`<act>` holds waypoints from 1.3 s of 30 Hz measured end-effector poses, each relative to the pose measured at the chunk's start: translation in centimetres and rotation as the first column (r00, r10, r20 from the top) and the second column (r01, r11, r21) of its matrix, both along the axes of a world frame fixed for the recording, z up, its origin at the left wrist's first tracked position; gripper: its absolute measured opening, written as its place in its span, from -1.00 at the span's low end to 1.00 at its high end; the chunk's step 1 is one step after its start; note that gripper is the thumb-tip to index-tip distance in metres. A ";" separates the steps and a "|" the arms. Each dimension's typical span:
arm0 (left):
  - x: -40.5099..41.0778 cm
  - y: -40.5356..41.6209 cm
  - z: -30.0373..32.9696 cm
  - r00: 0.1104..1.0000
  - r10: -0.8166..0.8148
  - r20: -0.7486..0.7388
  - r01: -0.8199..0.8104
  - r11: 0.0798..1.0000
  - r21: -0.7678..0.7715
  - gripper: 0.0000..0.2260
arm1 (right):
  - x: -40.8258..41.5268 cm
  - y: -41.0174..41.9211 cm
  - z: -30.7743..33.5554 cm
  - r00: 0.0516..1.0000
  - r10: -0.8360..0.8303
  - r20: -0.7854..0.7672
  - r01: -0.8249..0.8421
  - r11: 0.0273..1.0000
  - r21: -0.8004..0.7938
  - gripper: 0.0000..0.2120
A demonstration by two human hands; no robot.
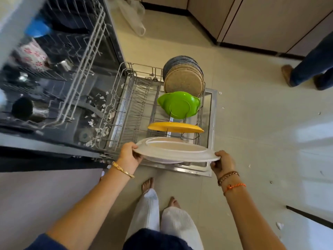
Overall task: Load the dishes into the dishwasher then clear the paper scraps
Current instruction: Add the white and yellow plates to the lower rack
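A large white plate [175, 150] hangs over the near end of the pulled-out lower dishwasher rack [124, 112]. My left hand [129, 156] grips its left rim and my right hand [222, 162] grips its right rim. Standing in the rack behind it are a yellow plate [175, 127], a green dish [178, 104], tan plates [182, 82] and a dark grey plate [177, 60]. Paper scraps [98, 131] lie on the dishwasher floor, and more scraps [279, 225] dot the tiles.
The upper rack [84, 56] is pulled out at left, holding a blue cup [37, 29] and a floral cup [33, 55]. The open door [213, 109] lies under the lower rack. A plastic bag [133, 14] lies far back. Another person's legs [310, 69] stand at right.
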State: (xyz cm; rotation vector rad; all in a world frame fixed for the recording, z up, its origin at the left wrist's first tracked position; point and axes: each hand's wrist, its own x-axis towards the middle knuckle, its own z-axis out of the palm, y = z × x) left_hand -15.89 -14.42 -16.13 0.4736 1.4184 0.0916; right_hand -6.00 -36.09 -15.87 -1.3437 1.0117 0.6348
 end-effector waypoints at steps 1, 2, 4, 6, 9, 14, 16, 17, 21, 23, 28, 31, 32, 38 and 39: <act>0.7 0.2 -1.1 1.000 0.010 0.015 -0.010 1.000 0.010 -0.74 | 0.8 0.4 -1.2 1.000 -0.004 0.001 0.004 1.000 -0.008 -0.75; 1.5 0.4 -2.3 1.000 0.013 0.027 -0.013 1.000 0.020 -0.73 | 1.4 0.8 -2.4 1.000 -0.013 0.002 0.013 1.000 -0.016 -0.75; 2.7 1.0 -3.9 0.999 0.025 0.046 -0.027 0.999 0.032 -0.72 | 2.6 1.5 -4.3 1.000 -0.018 0.010 0.019 1.000 -0.018 -0.75; 3.7 1.8 -5.6 0.998 0.042 0.050 -0.044 0.998 0.040 -0.71 | 3.5 2.0 -6.2 1.000 -0.021 0.021 0.022 0.999 -0.027 -0.74; 4.7 2.8 -8.5 0.997 0.045 0.062 -0.048 0.998 0.045 -0.70 | 4.6 2.7 -8.8 0.999 -0.023 0.046 0.025 0.999 -0.041 -0.75; 5.0 2.9 -11.8 0.998 0.012 0.057 -0.014 0.999 0.043 -0.71 | 5.7 3.3 -11.4 0.997 -0.022 0.070 0.029 0.994 -0.103 -0.75; 5.0 2.8 -11.9 0.999 0.004 0.054 -0.007 0.998 0.056 -0.72 | 5.7 3.2 -11.4 0.998 -0.010 0.066 0.018 0.992 -0.123 -0.76; 4.8 2.6 -11.6 0.999 0.005 0.050 -0.009 0.998 0.066 -0.72 | 5.6 3.1 -11.1 0.997 -0.007 0.072 0.017 0.992 -0.129 -0.76; 3.2 1.8 -9.2 0.990 -0.138 0.037 0.134 0.986 0.096 -0.76 | 3.3 1.5 -9.1 0.988 0.020 0.150 -0.001 0.992 -0.127 -0.83; 1.6 0.9 -7.5 0.969 -0.245 0.026 0.242 0.965 0.104 -0.75 | 1.1 0.0 -7.9 0.975 0.031 0.221 0.000 0.990 -0.139 -0.77; -3.2 -0.7 -5.8 0.812 -0.575 -0.099 0.584 0.802 0.127 -0.85 | -5.0 -4.9 -6.2 0.951 -0.052 0.304 0.058 0.998 -0.011 -0.58; -6.2 -1.1 -6.1 0.600 -0.799 -0.026 0.799 0.598 0.056 -0.85 | -8.5 -7.9 -6.3 0.954 -0.088 0.286 0.083 0.996 0.030 -0.55; -7.3 -1.4 -6.3 0.531 -0.847 0.016 0.847 0.532 0.025 -0.87 | -9.7 -8.8 -6.2 0.955 -0.105 0.276 0.100 0.995 0.031 -0.57; -11.9 -4.0 -6.9 0.289 -0.948 0.133 0.949 0.265 -0.170 -0.72 | -14.7 -12.1 -5.8 0.978 -0.119 0.174 0.115 0.993 0.037 -0.53; -12.3 -4.2 -7.5 0.281 -0.952 0.122 0.947 0.254 -0.198 -0.71 | -15.2 -12.5 -6.1 0.982 -0.115 0.149 0.112 0.993 0.033 -0.53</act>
